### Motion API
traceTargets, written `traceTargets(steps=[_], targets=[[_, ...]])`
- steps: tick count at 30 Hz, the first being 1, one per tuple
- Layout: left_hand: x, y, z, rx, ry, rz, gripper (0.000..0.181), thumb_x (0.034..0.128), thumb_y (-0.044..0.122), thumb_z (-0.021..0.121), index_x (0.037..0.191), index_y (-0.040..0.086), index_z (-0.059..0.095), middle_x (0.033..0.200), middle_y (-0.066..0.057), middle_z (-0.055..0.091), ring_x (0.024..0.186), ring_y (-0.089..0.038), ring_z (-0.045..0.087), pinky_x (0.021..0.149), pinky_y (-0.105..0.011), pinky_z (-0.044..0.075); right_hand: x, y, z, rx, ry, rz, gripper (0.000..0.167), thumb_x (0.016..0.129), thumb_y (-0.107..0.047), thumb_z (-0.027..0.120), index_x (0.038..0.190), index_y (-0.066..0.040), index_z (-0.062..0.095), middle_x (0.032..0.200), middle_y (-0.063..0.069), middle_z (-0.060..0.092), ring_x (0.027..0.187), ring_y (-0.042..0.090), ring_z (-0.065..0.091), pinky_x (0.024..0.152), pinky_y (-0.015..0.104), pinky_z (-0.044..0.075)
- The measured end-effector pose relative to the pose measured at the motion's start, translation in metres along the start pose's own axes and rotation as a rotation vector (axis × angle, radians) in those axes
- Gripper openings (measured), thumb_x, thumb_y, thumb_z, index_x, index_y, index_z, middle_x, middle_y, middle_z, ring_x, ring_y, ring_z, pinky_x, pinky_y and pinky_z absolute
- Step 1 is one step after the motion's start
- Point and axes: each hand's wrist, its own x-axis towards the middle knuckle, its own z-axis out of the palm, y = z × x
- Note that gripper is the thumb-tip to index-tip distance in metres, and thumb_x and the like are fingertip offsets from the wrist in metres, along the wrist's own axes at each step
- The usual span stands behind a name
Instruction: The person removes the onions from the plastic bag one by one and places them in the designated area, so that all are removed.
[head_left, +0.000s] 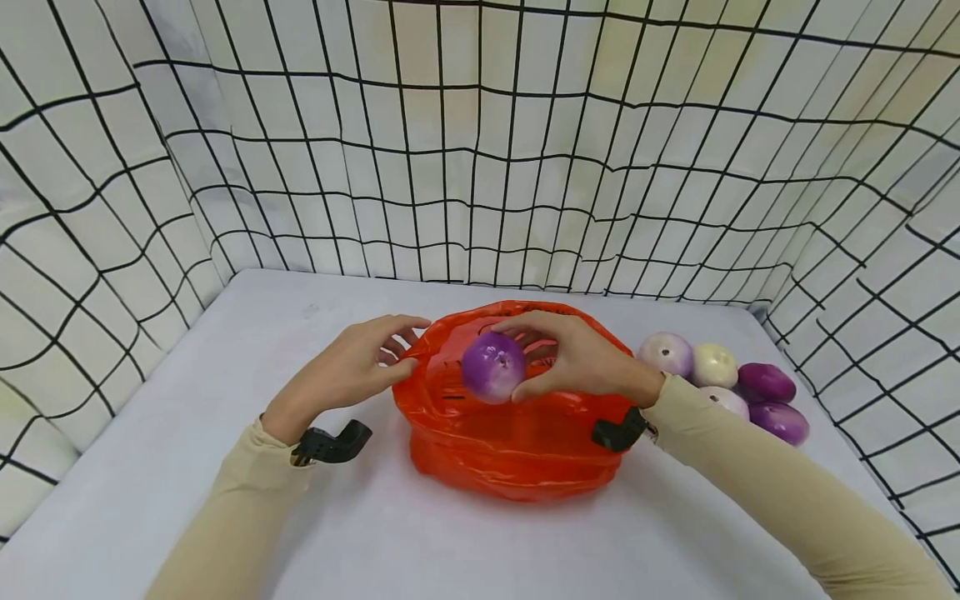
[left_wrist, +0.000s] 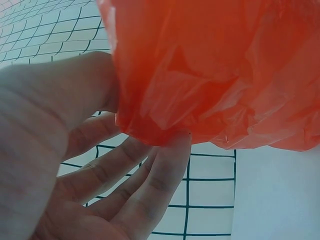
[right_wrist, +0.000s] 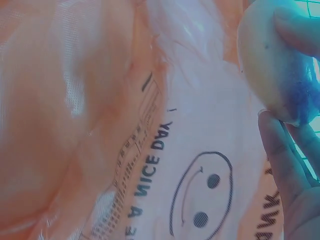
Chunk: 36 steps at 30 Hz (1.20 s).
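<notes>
A red plastic bag point(head_left: 517, 467) stands on the white table with its mouth spread wide. My left hand point(head_left: 352, 362) is at the bag's left rim; its thumb and fingers pinch the red film point(left_wrist: 200, 75). Over the mouth, my right hand point(head_left: 573, 354) holds a glossy, round purple-and-white vegetable point(head_left: 492, 367) between thumb and fingers. In the right wrist view this vegetable point(right_wrist: 265, 55) shows a pale side and a dark purple patch, and the bag's wall point(right_wrist: 200, 115) carries a printed smiley and lettering. The bag's bottom is partly hidden.
On the right of the table point(head_left: 337, 517) lie several similar vegetables, among them a pale one point(head_left: 715, 365) and a dark purple one point(head_left: 767, 382). A black net point(head_left: 480, 150) over pale walls encloses the table at the back and sides.
</notes>
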Motion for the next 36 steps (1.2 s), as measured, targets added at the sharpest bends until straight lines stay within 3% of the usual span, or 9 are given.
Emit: traceTargets(steps=[16, 27, 33, 36], targets=[[0.001, -0.003, -0.002, 0.012, -0.001, 0.002, 0.05, 0.0988, 0.017, 0.065, 0.147, 0.01, 0.053, 0.125, -0.012, 0.069, 0.109, -0.026, 0.07, 0.096, -0.047, 0.062, -0.035, -0.007, -0.032, -0.044, 0.092, 0.111, 0.076, 0.075, -0.026, 0.094, 0.142, -0.031, 0.059, 0.139, -0.005, 0.061, 0.128, 0.022, 0.062, 0.104, 0.05, 0.059], [0.003, -0.002, -0.004, 0.018, -0.011, 0.008, 0.051, 0.099, 0.019, 0.065, 0.148, 0.009, 0.053, 0.126, -0.013, 0.069, 0.109, -0.027, 0.07, 0.095, -0.048, 0.062, -0.064, 0.003, -0.054, -0.077, 0.144, 0.096, 0.078, 0.077, -0.021, 0.092, 0.146, -0.023, 0.056, 0.145, 0.004, 0.059, 0.128, 0.027, 0.062, 0.102, 0.053, 0.059], [0.004, -0.002, -0.004, 0.015, -0.01, 0.013, 0.052, 0.0989, 0.019, 0.066, 0.148, 0.009, 0.053, 0.127, -0.014, 0.069, 0.109, -0.027, 0.07, 0.097, -0.049, 0.061, -0.079, 0.009, -0.062, -0.075, 0.167, 0.134, 0.078, 0.076, -0.024, 0.093, 0.145, -0.029, 0.057, 0.145, -0.002, 0.059, 0.128, 0.023, 0.062, 0.103, 0.045, 0.06], [0.003, -0.002, -0.004, 0.014, -0.002, 0.017, 0.051, 0.0986, 0.018, 0.066, 0.147, 0.008, 0.053, 0.127, -0.015, 0.069, 0.11, -0.028, 0.07, 0.098, -0.05, 0.061, -0.088, 0.011, -0.066, -0.067, 0.173, 0.161, 0.078, 0.076, -0.026, 0.093, 0.145, -0.03, 0.057, 0.145, -0.002, 0.059, 0.128, 0.024, 0.063, 0.103, 0.048, 0.059]])
